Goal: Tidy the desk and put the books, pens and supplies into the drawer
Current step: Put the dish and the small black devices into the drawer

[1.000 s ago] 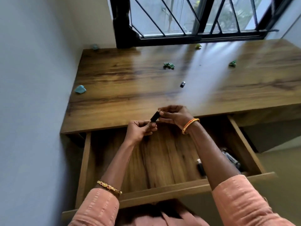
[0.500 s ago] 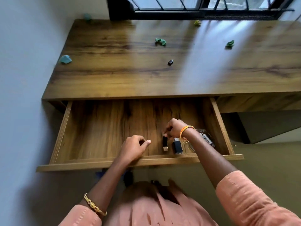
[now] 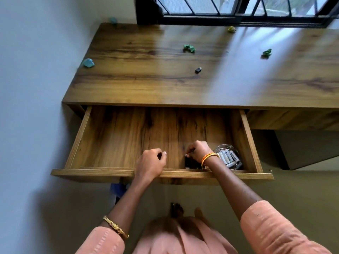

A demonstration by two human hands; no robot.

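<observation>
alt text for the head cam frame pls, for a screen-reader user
Both hands reach into an open wooden drawer: the right hand arranges small dark items near the front, beside a clear container of batteries; the left hand rests loosely curled by the front edge. On the desk above lie a small black adapter and crumpled green and blue paper scraps.

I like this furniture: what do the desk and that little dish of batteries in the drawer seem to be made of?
Desk: wood or wood-look laminate, judging by its streaky grain and the soft sheen under the window light. Dish holding the batteries: probably clear glass, since it is see-through with bright glints.
</observation>
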